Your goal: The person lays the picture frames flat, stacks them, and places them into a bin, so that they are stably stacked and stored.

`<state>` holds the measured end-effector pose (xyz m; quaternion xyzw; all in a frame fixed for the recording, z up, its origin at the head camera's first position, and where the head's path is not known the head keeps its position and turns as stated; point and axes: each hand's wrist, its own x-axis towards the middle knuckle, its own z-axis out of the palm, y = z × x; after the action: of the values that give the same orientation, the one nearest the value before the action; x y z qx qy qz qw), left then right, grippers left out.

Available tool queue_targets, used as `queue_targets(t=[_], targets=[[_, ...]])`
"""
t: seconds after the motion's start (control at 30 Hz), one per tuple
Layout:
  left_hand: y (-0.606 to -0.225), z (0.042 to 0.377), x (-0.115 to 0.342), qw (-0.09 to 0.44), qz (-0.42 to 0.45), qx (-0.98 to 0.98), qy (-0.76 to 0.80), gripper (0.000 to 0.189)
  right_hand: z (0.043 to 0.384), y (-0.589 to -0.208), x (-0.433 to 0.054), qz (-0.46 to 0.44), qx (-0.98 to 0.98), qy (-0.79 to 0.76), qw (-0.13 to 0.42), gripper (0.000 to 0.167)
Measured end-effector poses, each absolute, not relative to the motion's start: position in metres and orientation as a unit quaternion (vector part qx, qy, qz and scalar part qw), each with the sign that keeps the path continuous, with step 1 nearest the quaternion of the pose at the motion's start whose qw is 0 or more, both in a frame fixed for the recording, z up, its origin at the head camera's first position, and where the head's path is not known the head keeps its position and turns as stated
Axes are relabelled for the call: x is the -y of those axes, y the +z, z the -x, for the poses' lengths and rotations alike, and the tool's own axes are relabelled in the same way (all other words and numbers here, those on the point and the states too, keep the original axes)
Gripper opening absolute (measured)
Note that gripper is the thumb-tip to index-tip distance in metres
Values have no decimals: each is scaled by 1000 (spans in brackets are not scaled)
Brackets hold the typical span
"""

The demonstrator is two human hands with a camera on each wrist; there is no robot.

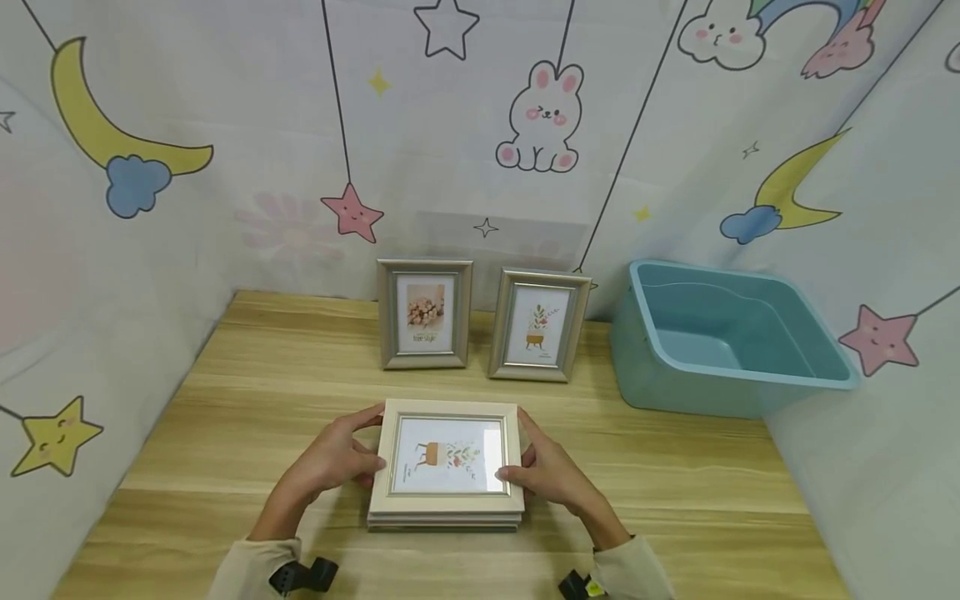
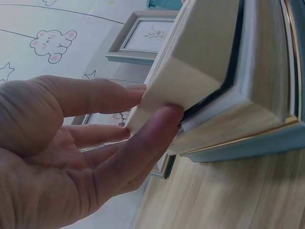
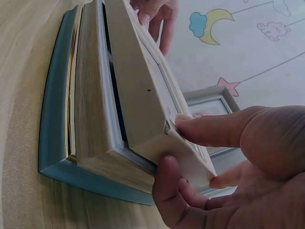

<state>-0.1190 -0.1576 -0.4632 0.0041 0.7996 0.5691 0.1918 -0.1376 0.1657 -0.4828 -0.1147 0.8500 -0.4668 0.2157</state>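
A cream picture frame (image 1: 450, 503) with a plant print lies face up on top of a stack of frames. My left hand (image 1: 333, 454) grips its left edge, thumb at the top side and fingertips against the side. On the opposite edge, my right hand (image 1: 551, 467) holds it with the thumb over the border and fingers at the side. The right wrist view shows a dark gap under the cream frame (image 3: 136, 86), which sits slightly tilted above a wood-toned frame (image 3: 90, 95). Lowest in the stack is a blue frame (image 3: 52, 119), resting on the table.
Two silver-toned frames, one with a flower photo (image 1: 425, 312) and one with a plant print (image 1: 540, 325), stand upright behind the stack. A blue plastic bin (image 1: 675, 379) is at the back right of the wooden table (image 1: 247, 367). Patterned cloth (image 1: 450, 125) hangs around the table.
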Motion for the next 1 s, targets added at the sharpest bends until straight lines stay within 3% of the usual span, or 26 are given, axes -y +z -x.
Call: queue_targets(t=[0.77, 1.0], targets=[[-465, 120, 162, 178, -11, -813, 555, 79, 137, -484, -164, 126, -871, -426, 211, 98], [-461, 137, 172, 87, -74, -835, 538, 67, 155, -478, -185, 88, -876, -444, 165, 78]])
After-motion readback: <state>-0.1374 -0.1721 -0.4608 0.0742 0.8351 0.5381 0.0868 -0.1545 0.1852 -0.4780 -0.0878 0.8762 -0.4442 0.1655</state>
